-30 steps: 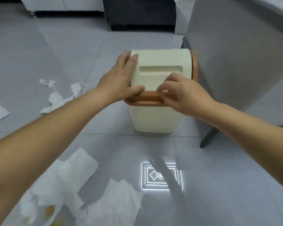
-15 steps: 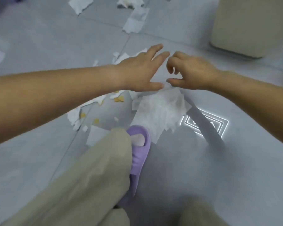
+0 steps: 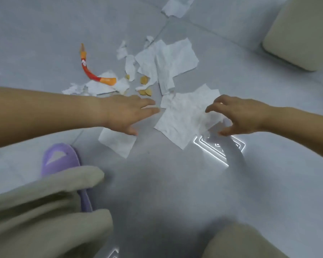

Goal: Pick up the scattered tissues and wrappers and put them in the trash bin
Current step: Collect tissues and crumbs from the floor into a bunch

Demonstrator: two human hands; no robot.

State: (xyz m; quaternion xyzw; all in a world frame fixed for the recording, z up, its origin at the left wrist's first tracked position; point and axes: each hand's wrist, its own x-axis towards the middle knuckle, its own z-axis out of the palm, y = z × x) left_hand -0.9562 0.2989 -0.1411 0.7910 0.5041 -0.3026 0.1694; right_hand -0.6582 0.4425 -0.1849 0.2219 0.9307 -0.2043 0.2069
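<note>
Two empty grips flank the large tissue (image 3: 185,116): the left grip (image 3: 127,114) is flat with fingers spread, and the right grip (image 3: 239,116) is clawed wide, pinching nothing. From them, the orange wrapper (image 3: 90,71) lies at eleven o'clock and the trash bin (image 3: 302,34) at two. A hasty sweep would likely tear the thin sheets or scatter the crumbs (image 3: 144,80).

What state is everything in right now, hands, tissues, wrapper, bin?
left hand: open, fingers straight, holding nothing.
right hand: fingers spread and bent over the big tissue, holding nothing.
big tissue: flat on the floor.
wrapper: lying curved on the floor.
bin: on the floor, top out of view.
</note>
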